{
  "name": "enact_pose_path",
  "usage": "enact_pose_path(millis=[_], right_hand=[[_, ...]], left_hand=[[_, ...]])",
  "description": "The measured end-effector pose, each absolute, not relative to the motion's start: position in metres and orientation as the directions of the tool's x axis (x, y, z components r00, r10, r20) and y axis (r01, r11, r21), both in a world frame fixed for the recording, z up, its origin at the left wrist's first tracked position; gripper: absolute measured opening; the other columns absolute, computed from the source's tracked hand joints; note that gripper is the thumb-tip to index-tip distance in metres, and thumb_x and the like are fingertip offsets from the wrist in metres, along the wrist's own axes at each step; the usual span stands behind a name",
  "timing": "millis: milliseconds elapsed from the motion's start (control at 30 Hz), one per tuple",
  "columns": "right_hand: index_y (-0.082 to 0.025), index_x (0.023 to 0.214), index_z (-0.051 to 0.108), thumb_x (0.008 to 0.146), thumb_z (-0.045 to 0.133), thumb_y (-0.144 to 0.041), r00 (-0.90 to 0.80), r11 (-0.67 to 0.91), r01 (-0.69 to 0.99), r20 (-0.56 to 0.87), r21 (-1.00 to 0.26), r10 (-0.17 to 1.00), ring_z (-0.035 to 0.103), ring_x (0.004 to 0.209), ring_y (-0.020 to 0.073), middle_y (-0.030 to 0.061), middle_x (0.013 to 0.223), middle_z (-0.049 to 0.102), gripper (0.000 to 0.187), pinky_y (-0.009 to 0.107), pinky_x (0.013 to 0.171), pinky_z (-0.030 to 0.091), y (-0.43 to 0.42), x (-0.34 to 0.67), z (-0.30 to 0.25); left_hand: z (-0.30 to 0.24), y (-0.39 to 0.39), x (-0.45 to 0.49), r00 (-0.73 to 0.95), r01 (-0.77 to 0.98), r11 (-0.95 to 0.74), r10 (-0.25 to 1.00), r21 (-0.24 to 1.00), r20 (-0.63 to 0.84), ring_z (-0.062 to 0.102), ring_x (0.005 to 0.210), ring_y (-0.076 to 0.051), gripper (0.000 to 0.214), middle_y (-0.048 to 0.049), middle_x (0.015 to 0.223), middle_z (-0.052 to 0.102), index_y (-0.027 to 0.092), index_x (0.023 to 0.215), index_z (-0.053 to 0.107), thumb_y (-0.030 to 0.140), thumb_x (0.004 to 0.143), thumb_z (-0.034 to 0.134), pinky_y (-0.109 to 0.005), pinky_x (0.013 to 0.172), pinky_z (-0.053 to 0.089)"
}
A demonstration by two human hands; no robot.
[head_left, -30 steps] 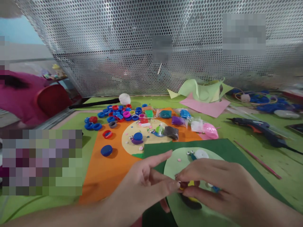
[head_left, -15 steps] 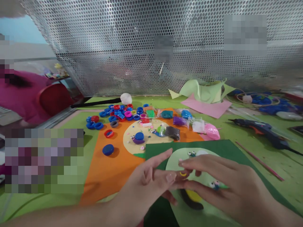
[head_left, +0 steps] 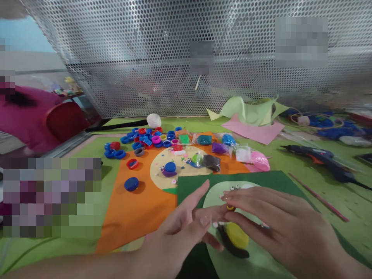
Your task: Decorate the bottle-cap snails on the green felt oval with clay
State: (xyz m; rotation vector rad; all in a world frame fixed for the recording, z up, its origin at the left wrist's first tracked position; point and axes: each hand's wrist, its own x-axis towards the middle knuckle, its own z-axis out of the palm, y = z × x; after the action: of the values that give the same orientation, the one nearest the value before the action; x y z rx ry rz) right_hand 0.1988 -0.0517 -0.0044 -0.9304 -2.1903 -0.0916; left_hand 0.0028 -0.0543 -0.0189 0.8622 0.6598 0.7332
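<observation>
My left hand (head_left: 188, 224) reaches in with its fingers stretched out, index finger raised. A small curved yellow clay strip (head_left: 231, 208) lies against its fingertips. My right hand (head_left: 279, 221) comes from the right, its fingers closed around that strip and touching the left fingertips. Under both hands is a dark green sheet (head_left: 193, 186) with a pale green shape (head_left: 212, 190) on it. On the shape is a clay snail with a dark body (head_left: 235, 248) and a yellow bottle-cap-like shell (head_left: 238, 234). Googly eyes (head_left: 235, 188) show above the right fingers, which hide part of the figures there.
Bottle caps (head_left: 145, 137) lie piled behind an orange sheet (head_left: 130, 213) with another snail picture. Bagged clay (head_left: 221, 148) is scattered nearby. A glue gun (head_left: 322, 159) and a pink stick (head_left: 319, 197) lie right. A perforated metal panel (head_left: 162, 77) stands behind. A person in pink (head_left: 26, 116) is left.
The yellow strip and the fingers around it have shifted slightly right and up. My right hand is now flatter over the picture, and more of the yellow shell shows.
</observation>
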Motion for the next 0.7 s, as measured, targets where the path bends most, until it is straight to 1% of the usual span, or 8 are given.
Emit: enact_pose_path(millis=[67, 133, 233, 300, 400, 533, 600, 700], right_hand=[[-0.021, 0.092, 0.064, 0.085, 0.053, -0.02, -0.477, 0.752, 0.627, 0.663, -0.204, 0.578, 0.068, 0.076, 0.0133, 0.0014, 0.087, 0.072, 0.013, 0.022, 0.068, 0.057, -0.051, 0.198, -0.003], [-0.021, 0.089, 0.065, 0.086, 0.052, -0.02, -0.474, 0.76, 0.619, 0.679, -0.196, 0.561, 0.068, 0.075, 0.0127, 0.0009, 0.086, 0.072, 0.014, 0.021, 0.064, 0.057, -0.051, 0.197, -0.001], [-0.02, 0.086, 0.067, 0.086, 0.052, -0.019, -0.47, 0.764, 0.606, 0.676, -0.221, 0.568, 0.068, 0.073, 0.0119, -0.0002, 0.084, 0.072, 0.015, 0.02, 0.061, 0.056, -0.051, 0.196, 0.001], [-0.02, 0.086, 0.067, 0.085, 0.053, -0.018, -0.468, 0.762, 0.599, 0.665, -0.246, 0.583, 0.067, 0.072, 0.0115, -0.0007, 0.083, 0.072, 0.014, 0.019, 0.061, 0.056, -0.051, 0.195, 0.002], [-0.02, 0.086, 0.066, 0.085, 0.052, -0.017, -0.485, 0.773, 0.588, 0.661, -0.237, 0.572, 0.067, 0.072, 0.0118, -0.0005, 0.084, 0.072, 0.014, 0.02, 0.059, 0.055, -0.051, 0.195, 0.001], [-0.019, 0.088, 0.065, 0.088, 0.048, -0.016, -0.515, 0.795, 0.56, 0.653, -0.233, 0.555, 0.066, 0.071, 0.0126, -0.0001, 0.086, 0.071, 0.017, 0.024, 0.059, 0.055, -0.051, 0.193, -0.004], [-0.02, 0.09, 0.064, 0.089, 0.046, -0.018, -0.516, 0.796, 0.549, 0.646, -0.254, 0.562, 0.066, 0.071, 0.0108, -0.0012, 0.086, 0.071, 0.017, 0.022, 0.061, 0.055, -0.052, 0.192, -0.006], [-0.02, 0.09, 0.063, 0.091, 0.045, -0.019, -0.526, 0.803, 0.537, 0.642, -0.259, 0.559, 0.066, 0.072, 0.0084, -0.0023, 0.086, 0.071, 0.018, 0.019, 0.063, 0.054, -0.053, 0.192, -0.006]], left_hand=[[-0.02, -0.053, 0.003, 0.579, -0.296, 0.477, 0.779, 0.828, -0.242, 0.056, 0.1, -0.026, 0.091, -0.0165, 0.116, 0.06, 0.017, 0.143, 0.009, 0.05, 0.077, 0.062, -0.036, 0.077, 0.043], [-0.02, -0.052, 0.002, 0.566, -0.292, 0.495, 0.779, 0.818, -0.269, 0.057, 0.095, -0.024, 0.088, -0.015, 0.113, 0.062, 0.018, 0.143, 0.012, 0.049, 0.077, 0.062, -0.036, 0.077, 0.043], [-0.021, -0.053, 0.002, 0.54, -0.283, 0.5, 0.788, 0.818, -0.295, 0.059, 0.082, -0.019, 0.08, -0.0112, 0.107, 0.064, 0.019, 0.141, 0.02, 0.046, 0.078, 0.062, -0.036, 0.078, 0.043], [-0.019, -0.052, 0.002, 0.522, -0.268, 0.504, 0.792, 0.821, -0.316, 0.059, 0.079, -0.018, 0.078, -0.0097, 0.103, 0.064, 0.02, 0.139, 0.023, 0.044, 0.077, 0.063, -0.036, 0.076, 0.044], [-0.014, -0.049, 0.005, 0.473, -0.228, 0.501, 0.806, 0.835, -0.355, 0.058, 0.08, -0.018, 0.079, -0.0091, 0.096, 0.066, 0.017, 0.136, 0.028, 0.039, 0.073, 0.07, -0.031, 0.069, 0.044], [-0.01, -0.045, 0.008, 0.441, -0.232, 0.525, 0.807, 0.819, -0.393, 0.054, 0.059, -0.01, 0.083, -0.0022, 0.076, 0.065, 0.012, 0.13, 0.032, 0.029, 0.064, 0.078, -0.024, 0.059, 0.041], [-0.009, -0.044, 0.008, 0.439, -0.236, 0.537, 0.802, 0.81, -0.405, 0.052, 0.055, -0.009, 0.085, 0.0016, 0.067, 0.063, 0.011, 0.13, 0.032, 0.026, 0.06, 0.08, -0.023, 0.058, 0.04], [-0.011, -0.044, 0.008, 0.44, -0.218, 0.544, 0.795, 0.81, -0.416, 0.052, 0.053, -0.009, 0.089, 0.0043, 0.06, 0.062, 0.01, 0.13, 0.031, 0.023, 0.057, 0.081, -0.022, 0.057, 0.039]])
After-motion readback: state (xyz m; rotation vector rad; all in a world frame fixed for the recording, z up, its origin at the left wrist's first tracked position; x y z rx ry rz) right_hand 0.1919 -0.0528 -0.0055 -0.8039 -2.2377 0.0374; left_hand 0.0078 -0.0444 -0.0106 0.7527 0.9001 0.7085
